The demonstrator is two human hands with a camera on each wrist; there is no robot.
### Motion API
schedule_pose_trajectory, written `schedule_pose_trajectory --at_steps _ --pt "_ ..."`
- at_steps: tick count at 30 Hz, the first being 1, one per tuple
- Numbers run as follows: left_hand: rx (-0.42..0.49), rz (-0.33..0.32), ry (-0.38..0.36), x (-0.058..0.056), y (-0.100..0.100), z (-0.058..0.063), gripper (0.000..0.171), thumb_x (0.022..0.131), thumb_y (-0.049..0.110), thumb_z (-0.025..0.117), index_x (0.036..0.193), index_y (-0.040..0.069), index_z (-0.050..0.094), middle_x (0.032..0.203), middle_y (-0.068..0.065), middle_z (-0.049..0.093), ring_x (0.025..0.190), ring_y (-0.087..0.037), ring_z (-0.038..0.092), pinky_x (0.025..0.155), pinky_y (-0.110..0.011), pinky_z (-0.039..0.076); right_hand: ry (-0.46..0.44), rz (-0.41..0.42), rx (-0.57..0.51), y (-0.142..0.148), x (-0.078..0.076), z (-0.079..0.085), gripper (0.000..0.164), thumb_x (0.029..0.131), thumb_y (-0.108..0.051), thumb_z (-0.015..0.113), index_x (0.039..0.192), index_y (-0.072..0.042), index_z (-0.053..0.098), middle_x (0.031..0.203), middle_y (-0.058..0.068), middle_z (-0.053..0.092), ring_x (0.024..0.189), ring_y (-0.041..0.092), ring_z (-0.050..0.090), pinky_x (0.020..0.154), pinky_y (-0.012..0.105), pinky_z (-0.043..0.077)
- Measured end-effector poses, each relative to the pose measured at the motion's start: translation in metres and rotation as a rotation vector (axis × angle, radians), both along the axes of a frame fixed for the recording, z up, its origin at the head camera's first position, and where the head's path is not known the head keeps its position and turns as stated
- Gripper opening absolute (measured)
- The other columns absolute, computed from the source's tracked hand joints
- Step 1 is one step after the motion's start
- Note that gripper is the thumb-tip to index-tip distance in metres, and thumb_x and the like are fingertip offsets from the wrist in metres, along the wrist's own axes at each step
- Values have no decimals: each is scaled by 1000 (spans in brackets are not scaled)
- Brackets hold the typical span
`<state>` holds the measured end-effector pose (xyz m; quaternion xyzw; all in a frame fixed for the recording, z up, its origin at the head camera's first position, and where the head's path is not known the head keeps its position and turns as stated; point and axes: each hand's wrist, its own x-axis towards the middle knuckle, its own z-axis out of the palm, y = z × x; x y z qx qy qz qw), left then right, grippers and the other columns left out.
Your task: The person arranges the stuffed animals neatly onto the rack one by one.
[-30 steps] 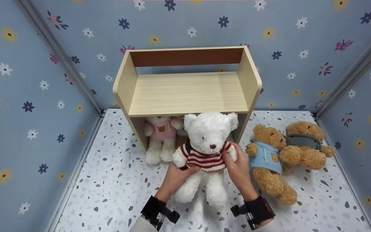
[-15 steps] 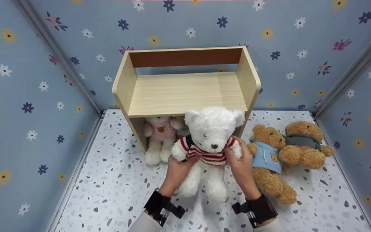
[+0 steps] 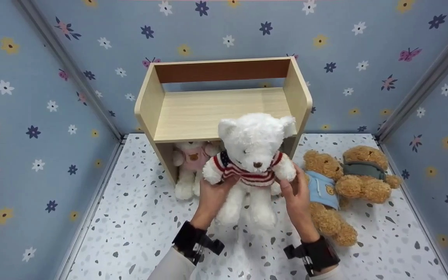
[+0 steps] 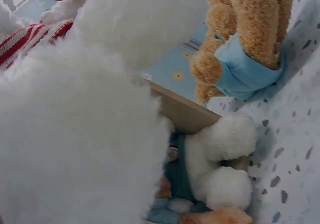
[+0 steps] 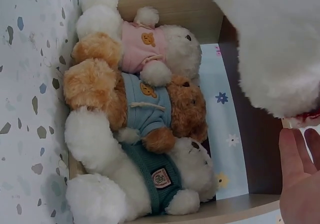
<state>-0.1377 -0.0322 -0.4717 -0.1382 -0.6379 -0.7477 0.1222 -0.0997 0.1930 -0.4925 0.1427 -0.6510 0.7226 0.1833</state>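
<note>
A white teddy bear (image 3: 257,155) in a red-and-white striped sweater hangs upright, its head overlapping the front of the shelf's top board. My left hand (image 3: 211,198) grips its lower side under one arm, thumb over the sweater's hem. My right hand (image 3: 298,200) is at its other arm, fingertips at the paw's edge; in the right wrist view the fingers (image 5: 290,159) are fairly straight. Behind, a wooden shelf (image 3: 224,112) holds a white bear in pink (image 5: 145,49), a brown bear in a blue hoodie (image 5: 147,104) and a white bear in green (image 5: 162,176) in its lower compartment.
To the right on the speckled floor (image 3: 130,233) lie a brown bear in a light blue hoodie (image 3: 323,190) and another brown bear with a dark green garment (image 3: 364,169). Flower-patterned walls (image 3: 216,35) close in the back and both sides.
The striped-sweater bear has risen and moved toward the shelf's upper board. My right hand has slid off the sweater to the outer edge of the bear's arm, and its fingers have spread.
</note>
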Motion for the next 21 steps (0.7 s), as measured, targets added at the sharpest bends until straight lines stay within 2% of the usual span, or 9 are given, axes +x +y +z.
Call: schedule_pose_trajectory --at_steps 2,4,5,7,9,13,16,19,21 --pt "11 15 64 -6 2 10 43 84 0 83 121 4 64 107 -10 71 98 -28 68 88 -40 58 41 13 -25 3 -1 -3 50 110 -22 50 153 0 37 141 16 54 119 22 61 100 36 52" --pt "15 42 116 -12 4 23 41 84 -1 82 120 3 64 105 -10 71 95 -27 68 85 -39 58 81 30 -44 7 -3 -8 51 111 -25 49 152 4 37 145 21 53 132 31 55 108 46 48" --pt "12 54 136 -15 4 29 40 84 -2 82 119 2 64 104 -9 71 93 -27 68 83 -38 58 100 37 -45 9 -4 -10 52 111 -26 49 152 5 37 146 23 52 133 34 54 109 48 47" --pt "4 71 166 -21 6 42 35 86 -1 81 116 1 64 101 -9 71 91 -26 68 81 -37 58 123 30 -28 12 -4 -15 54 111 -28 49 152 6 38 146 24 53 133 34 53 108 45 47" --pt "1 70 181 -28 9 57 32 87 1 80 114 0 65 101 -9 71 91 -26 68 81 -39 58 156 29 -16 17 -7 -24 50 112 -24 47 152 5 39 148 21 52 134 31 52 107 39 46" --pt "-31 79 141 -43 15 82 21 91 12 79 108 7 67 95 -6 70 85 -22 66 76 -36 56 106 -54 1 21 -6 -27 44 111 -24 48 145 2 50 138 16 58 125 22 57 98 27 51" --pt "-7 80 98 -56 22 96 16 93 16 78 103 8 68 91 -5 70 81 -19 64 72 -32 53 29 -96 8 20 -2 -21 41 111 -24 48 139 6 53 129 20 60 116 23 63 94 32 56" --pt "58 54 64 -72 31 107 18 93 15 77 106 5 69 95 -8 72 86 -20 66 75 -31 52 6 -80 23 22 -1 -20 37 113 -14 41 137 12 51 129 28 59 115 27 64 96 38 56" --pt "48 72 31 -83 36 112 21 92 15 78 107 4 69 96 -7 73 88 -19 67 78 -31 53 -1 -72 44 24 1 -21 35 113 -7 36 138 12 51 132 30 58 116 28 64 96 39 55"
